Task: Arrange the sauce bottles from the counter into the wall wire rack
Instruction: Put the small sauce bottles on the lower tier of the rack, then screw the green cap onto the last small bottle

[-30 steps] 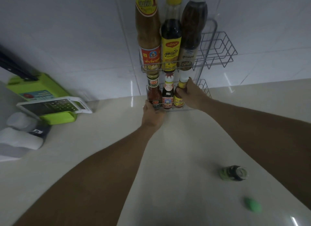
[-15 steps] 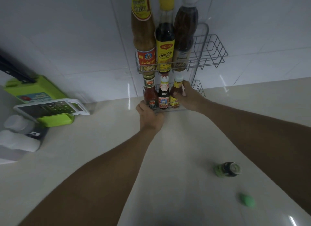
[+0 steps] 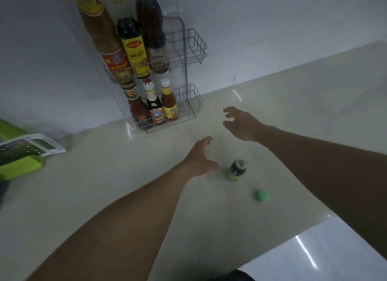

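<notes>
The two-tier wall wire rack (image 3: 193,48) hangs on the white tiles. Three tall sauce bottles (image 3: 134,50) fill the left of its upper tier. Three small bottles stand in the lower tier: a red chilli sauce (image 3: 138,109), a dark one with a white neck (image 3: 155,107) and a yellow-labelled one (image 3: 168,101). Both hands are off the rack and hold nothing. My left hand (image 3: 200,157) hovers over the counter beside a small open green jar (image 3: 236,168). My right hand (image 3: 240,122) floats to the rack's right, fingers spread.
A loose green lid (image 3: 261,195) lies on the beige counter (image 3: 104,186) just right of the jar. A green box with a white grater (image 3: 23,151) on it sits at the far left. The right halves of both rack tiers hold nothing.
Both hands have let go of the lower tier and its bottles and pulled back toward me. The view has swung right, so the rack now sits further left.
</notes>
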{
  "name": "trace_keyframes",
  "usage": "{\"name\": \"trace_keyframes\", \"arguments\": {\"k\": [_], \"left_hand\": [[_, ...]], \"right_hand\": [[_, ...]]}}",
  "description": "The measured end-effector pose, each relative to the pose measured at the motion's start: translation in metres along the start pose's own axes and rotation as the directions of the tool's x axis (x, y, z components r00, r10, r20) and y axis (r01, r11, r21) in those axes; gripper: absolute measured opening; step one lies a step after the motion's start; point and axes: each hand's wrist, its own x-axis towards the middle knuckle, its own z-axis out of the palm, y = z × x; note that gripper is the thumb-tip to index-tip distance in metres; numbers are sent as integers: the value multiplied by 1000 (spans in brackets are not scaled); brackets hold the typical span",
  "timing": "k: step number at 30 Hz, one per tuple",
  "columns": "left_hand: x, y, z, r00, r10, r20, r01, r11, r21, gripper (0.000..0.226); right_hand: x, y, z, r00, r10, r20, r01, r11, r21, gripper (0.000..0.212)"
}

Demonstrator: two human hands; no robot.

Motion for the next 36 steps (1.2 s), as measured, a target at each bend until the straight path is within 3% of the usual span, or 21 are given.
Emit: {"name": "trace_keyframes", "arguments": {"k": [4, 7, 12, 14, 17, 20, 22, 24, 26, 31, 33, 36], "left_hand": [[2, -4, 45, 990, 29, 139, -27, 999, -20, 103], [-1, -7, 74, 986, 59, 157, -52, 997, -49, 95], [1, -16, 103, 989, 138, -56, -133, 988, 73, 39], [1, -17, 105, 986, 139, -98, -133, 989, 64, 32], [-3, -16, 101, 984, 102, -145, -101, 995, 14, 28], [-9, -13, 91, 982, 95, -164, -98, 995, -10, 27], [-15, -9, 80, 984, 56, -171, -66, 996, -53, 29], [-20, -3, 66, 982, 9, -189, -33, 992, -125, 33], [-23, 2, 51, 973, -3, -233, -36, 986, -166, 34], [-32, 11, 8, 952, -30, -305, -25, 984, -177, 31], [-35, 14, -6, 943, -49, -330, -11, 984, -179, 28], [-42, 17, -26, 921, -78, -382, 10, 984, -178, 25]], "right_hand": [[-45, 55, 17, 992, 120, 43, -114, 987, -117, 41], [-75, 84, 33, 971, 217, 100, -197, 963, -182, 40], [-110, 104, 62, 887, 369, 277, -314, 922, -225, 45], [-115, 111, 73, 902, 348, 255, -272, 918, -287, 53], [-117, 111, 71, 930, 266, 252, -197, 943, -269, 38], [-108, 102, 59, 943, 260, 206, -242, 964, -105, 28], [-98, 86, 48, 943, 271, 193, -307, 932, 193, 17], [-88, 63, 37, 933, 273, 233, -357, 773, 524, 12], [-78, 39, 26, 937, 231, 261, -348, 619, 704, 11], [-50, -21, 5, 965, 67, 253, -258, 410, 875, 12], [-42, -45, -2, 970, 13, 241, -222, 443, 869, 14], [-34, -74, -7, 971, -58, 233, -156, 589, 793, 18]]}}
